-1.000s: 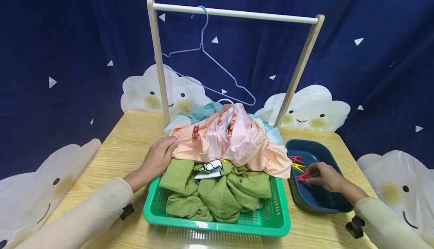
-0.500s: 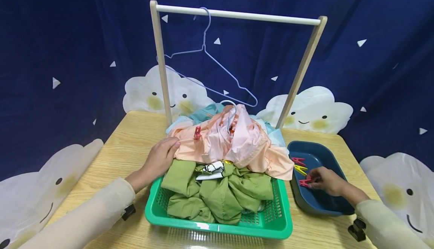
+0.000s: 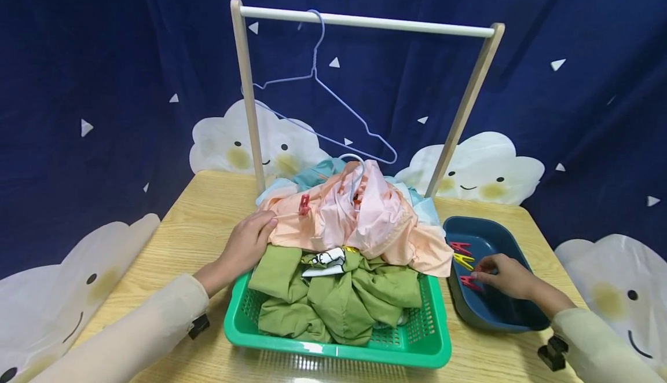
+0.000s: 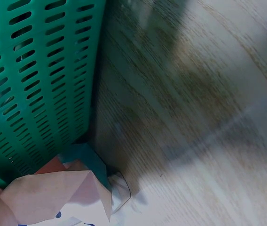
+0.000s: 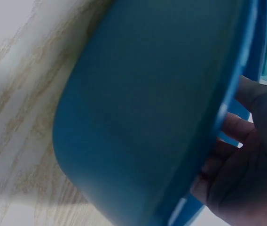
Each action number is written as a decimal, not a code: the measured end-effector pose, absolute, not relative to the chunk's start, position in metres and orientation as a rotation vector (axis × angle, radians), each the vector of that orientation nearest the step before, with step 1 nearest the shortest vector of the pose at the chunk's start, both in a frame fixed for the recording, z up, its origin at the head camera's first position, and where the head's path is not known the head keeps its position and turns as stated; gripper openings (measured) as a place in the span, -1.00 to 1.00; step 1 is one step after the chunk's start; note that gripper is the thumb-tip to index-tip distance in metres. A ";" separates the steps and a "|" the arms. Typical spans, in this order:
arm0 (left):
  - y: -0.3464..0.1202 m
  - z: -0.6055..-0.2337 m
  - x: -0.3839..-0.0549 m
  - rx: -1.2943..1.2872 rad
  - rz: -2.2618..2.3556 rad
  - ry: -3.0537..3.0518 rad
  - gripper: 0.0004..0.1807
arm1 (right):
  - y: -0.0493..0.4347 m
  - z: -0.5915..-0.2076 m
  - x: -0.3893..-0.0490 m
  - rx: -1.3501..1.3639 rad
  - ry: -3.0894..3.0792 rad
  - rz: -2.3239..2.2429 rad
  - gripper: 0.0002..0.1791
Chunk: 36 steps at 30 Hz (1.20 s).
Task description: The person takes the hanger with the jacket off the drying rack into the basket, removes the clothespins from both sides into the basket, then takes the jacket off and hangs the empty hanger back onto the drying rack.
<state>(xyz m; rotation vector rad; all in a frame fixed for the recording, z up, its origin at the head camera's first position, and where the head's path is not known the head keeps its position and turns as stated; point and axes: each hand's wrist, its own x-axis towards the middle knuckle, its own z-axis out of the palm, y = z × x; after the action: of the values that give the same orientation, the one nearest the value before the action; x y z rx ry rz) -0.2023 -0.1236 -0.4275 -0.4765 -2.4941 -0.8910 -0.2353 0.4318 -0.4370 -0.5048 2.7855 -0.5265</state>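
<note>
My left hand point(image 3: 249, 244) grips the left side of a peach garment point(image 3: 292, 229), its thumb lying on top. A red clothespin point(image 3: 304, 204) is on this garment, near a thin pale rod. A white hanger hook point(image 3: 361, 168) rises from the bunched pale pink cloth in the middle. My right hand point(image 3: 502, 278) reaches into a dark blue tub point(image 3: 513, 244), thumb and fingertips pinching a red clothespin point(image 3: 470, 283). A yellow clothespin point(image 3: 462, 259) and another red clothespin point(image 3: 461, 247) lie just beyond it. The tub's wall hides the clothespins in the right wrist view.
A green basket point(image 3: 333, 351) holds an olive green garment point(image 3: 333, 302). Behind it lie light blue and teal clothes point(image 3: 318, 173). A rack point(image 3: 365, 22) with wooden posts stands at the back, a lavender hanger point(image 3: 339, 102) on its bar. The wooden table point(image 3: 193, 215) carries everything.
My right hand has shifted slightly within the tub, and the red clothespin at its fingertips sits a little lower in view. The left hand keeps its hold on the peach garment.
</note>
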 end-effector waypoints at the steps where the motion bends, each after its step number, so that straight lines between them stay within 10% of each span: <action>1: -0.124 -0.428 -0.202 -0.476 -0.893 -2.495 -0.66 | 0.432 -0.436 -0.235 -0.511 2.794 -0.528 -0.77; 36: -0.124 -0.426 -0.202 -0.474 -0.902 -2.501 -0.65 | 0.386 -0.379 -0.213 -0.644 3.003 -0.611 -0.72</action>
<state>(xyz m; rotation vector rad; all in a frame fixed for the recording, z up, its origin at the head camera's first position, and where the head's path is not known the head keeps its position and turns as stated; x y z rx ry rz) -0.2022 -0.1243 -0.4263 -0.4744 -2.5011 -0.9019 -0.2130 0.3856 -0.3788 -0.6440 3.0028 -0.6107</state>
